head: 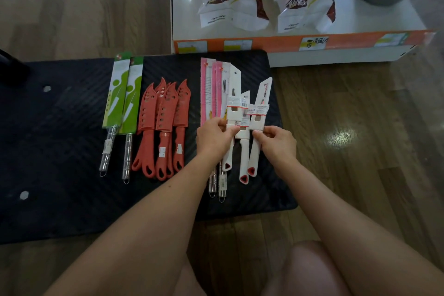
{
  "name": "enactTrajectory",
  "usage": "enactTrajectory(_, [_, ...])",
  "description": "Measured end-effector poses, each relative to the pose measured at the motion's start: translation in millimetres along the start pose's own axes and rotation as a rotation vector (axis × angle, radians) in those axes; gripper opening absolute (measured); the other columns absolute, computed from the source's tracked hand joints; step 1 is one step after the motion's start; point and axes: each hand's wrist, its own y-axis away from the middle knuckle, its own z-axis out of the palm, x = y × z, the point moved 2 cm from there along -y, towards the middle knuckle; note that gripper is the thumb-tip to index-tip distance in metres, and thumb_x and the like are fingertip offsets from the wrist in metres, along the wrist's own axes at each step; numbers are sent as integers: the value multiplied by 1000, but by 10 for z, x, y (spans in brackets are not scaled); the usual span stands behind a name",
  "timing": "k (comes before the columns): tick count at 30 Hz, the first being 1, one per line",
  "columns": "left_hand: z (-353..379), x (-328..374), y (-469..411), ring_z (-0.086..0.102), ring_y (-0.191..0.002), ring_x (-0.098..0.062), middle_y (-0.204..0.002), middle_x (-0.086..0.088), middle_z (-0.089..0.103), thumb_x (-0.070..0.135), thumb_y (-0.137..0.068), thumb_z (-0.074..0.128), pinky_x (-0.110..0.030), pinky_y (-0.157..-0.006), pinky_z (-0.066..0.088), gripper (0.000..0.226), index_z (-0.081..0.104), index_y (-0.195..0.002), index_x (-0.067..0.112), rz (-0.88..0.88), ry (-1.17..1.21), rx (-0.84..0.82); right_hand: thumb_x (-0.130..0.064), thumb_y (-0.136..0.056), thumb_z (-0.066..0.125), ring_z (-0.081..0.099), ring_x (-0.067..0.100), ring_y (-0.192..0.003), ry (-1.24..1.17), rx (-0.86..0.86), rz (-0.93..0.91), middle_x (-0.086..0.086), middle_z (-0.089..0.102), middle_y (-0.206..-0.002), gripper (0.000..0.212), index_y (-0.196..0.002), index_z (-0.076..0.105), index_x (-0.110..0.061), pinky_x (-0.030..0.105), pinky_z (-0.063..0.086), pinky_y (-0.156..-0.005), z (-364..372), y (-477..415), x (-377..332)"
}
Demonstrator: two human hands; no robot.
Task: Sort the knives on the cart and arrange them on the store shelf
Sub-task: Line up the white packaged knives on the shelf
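The left hand (pixel 215 137) pinches the card sleeve of 1 white knife (pixel 233 110). The right hand (pixel 277 143) pinches a 2nd white knife (pixel 259 119). Both are at the right of the cart (pixel 60 127), near the shelf (pixel 336 56). They look light and stiff with slippery sleeves, so the handles are likely the safer hold.

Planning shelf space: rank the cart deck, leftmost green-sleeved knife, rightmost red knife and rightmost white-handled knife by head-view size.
1. cart deck
2. leftmost green-sleeved knife
3. rightmost red knife and rightmost white-handled knife look alike, so unranked.
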Motion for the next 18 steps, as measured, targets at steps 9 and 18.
enactTrajectory(9, [-244, 268, -15, 69, -82, -21, -91, -7, 71, 21, -82, 69, -40, -79, 57, 7, 63, -84, 17, -79, 406, 91, -17, -87, 62, 69, 13, -87, -210, -75, -25, 2, 71, -98, 21, -107, 67, -11, 36, 56, -84, -30, 57, -347])
enactTrajectory(18, [-1116, 1293, 752, 64, -67, -7, -80, 3, 66, 17, -83, 67, -15, -55, 52, 17, 62, -98, 10, -120, 462, 109, -19, -89, 60, 68, 13, -86, -225, -135, -44, -3, 68, -88, 13, -100, 65, -15, 37, 56, -84, -777, 838, -1575])
